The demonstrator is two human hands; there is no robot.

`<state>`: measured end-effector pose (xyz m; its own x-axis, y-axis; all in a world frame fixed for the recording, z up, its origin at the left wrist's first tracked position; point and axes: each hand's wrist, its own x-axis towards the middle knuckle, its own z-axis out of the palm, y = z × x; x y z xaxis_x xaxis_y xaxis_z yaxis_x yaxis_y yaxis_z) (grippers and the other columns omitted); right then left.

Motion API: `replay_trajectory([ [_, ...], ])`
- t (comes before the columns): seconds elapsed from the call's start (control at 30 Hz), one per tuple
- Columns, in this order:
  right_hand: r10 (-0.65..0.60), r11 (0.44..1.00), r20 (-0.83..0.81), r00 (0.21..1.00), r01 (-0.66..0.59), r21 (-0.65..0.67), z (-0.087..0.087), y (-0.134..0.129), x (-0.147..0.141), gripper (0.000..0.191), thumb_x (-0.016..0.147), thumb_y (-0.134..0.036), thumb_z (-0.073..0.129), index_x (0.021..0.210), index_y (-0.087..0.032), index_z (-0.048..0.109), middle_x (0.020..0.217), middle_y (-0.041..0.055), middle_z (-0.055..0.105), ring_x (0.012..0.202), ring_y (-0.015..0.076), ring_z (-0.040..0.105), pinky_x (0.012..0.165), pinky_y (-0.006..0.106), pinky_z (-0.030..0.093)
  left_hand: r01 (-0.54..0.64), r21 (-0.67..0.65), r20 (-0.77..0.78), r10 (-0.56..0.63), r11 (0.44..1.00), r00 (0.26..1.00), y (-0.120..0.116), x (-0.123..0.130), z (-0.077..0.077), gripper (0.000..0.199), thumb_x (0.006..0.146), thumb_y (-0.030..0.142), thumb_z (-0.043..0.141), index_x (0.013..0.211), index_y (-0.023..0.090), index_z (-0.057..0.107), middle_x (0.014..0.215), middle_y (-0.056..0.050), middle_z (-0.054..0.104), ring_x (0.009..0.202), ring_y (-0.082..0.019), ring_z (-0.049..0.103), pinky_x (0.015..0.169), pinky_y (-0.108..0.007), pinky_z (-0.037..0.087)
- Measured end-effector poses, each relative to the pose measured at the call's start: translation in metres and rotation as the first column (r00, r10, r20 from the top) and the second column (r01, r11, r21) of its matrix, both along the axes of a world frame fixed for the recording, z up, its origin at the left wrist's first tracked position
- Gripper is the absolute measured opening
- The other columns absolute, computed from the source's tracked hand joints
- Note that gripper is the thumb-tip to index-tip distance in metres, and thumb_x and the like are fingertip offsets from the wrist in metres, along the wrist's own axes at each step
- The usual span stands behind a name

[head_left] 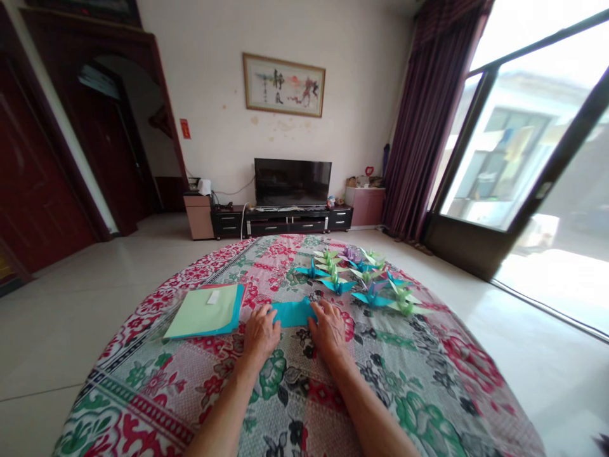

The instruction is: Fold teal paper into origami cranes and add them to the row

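A blue sheet of origami paper (292, 314), folded into a wide strip, lies on the patterned tablecloth in front of me. At its left end my left hand (261, 329) is closed, fingers bent over the paper's edge. The right end is gripped by my right hand (328, 327), thumb and fingers on the paper. Left of my hands rests a stack of square paper (202, 311), pale green on top with blue and red edges showing beneath. A small white piece (214, 298) sits on the stack. Several folded paper cranes (373, 294) in blue, green and purple stand to the right.
The round table's floral tablecloth (280, 393) spreads to a curved edge all round. Beyond it, a television (292, 183) stands on a low black cabinet (285, 223) by the wall. Dark curtains (413, 120) and a glass door (499, 165) are at the right.
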<state>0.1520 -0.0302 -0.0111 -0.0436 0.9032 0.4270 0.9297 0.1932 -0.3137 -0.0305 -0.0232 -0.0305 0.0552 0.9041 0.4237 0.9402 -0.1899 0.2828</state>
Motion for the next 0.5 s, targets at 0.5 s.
replay_trajectory([
  [0.5, 0.042, 0.999, -0.021, 0.999, -0.042, 0.004, 0.0003, 0.0050, 0.0010, 0.028, 0.081, -0.015, 0.047, 0.101, -0.026, 0.063, 0.106, 0.0041, 0.058, 0.091, 0.0178, 0.053, 0.078, 0.027, 0.036, -0.014, -0.006, 0.046, 0.014, 1.000, 0.999, 0.0000, 0.0010, 0.0003, 0.025, 0.079, 0.023, 0.050, 0.097, 0.019, 0.066, 0.111, -0.009, 0.061, 0.101, -0.023, 0.054, 0.092, -0.036, 0.038],
])
